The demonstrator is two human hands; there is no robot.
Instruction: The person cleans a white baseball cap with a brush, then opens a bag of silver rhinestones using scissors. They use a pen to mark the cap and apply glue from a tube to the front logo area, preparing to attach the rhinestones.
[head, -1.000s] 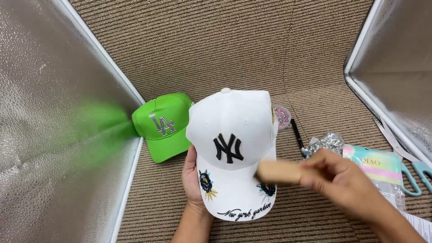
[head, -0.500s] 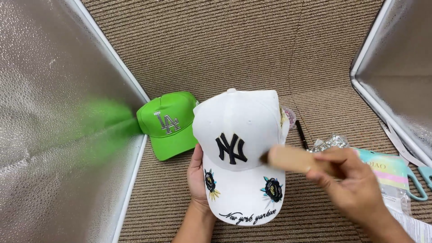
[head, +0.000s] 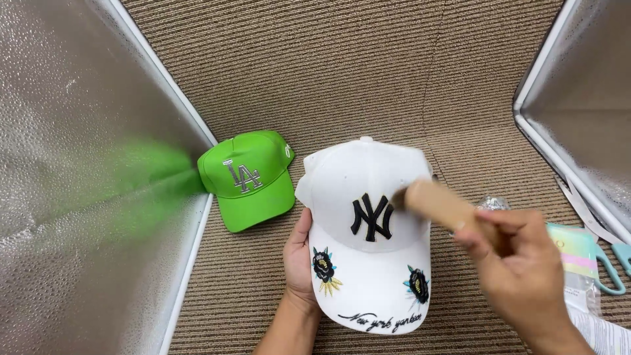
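My left hand (head: 299,263) grips the left side of a white baseball cap (head: 365,190) with a black embroidered emblem, two dark flower patches and black script on its brim. My right hand (head: 522,269) holds a tan wooden-handled tool (head: 440,205), blurred by motion, whose tip touches the cap's front panel just right of the emblem. A bright green cap (head: 253,181) with a silver emblem lies on the mat to the left, untouched.
Everything rests on a brown ribbed mat (head: 368,72). Silver reflective panels stand at the left (head: 79,164) and right (head: 585,92). Teal-handled scissors (head: 608,263), a pastel packet (head: 578,253) and something shiny (head: 493,202) lie at the right.
The wooden tool moved from the cap's right edge up onto the front panel beside the emblem. The left hand kept its hold on the cap.
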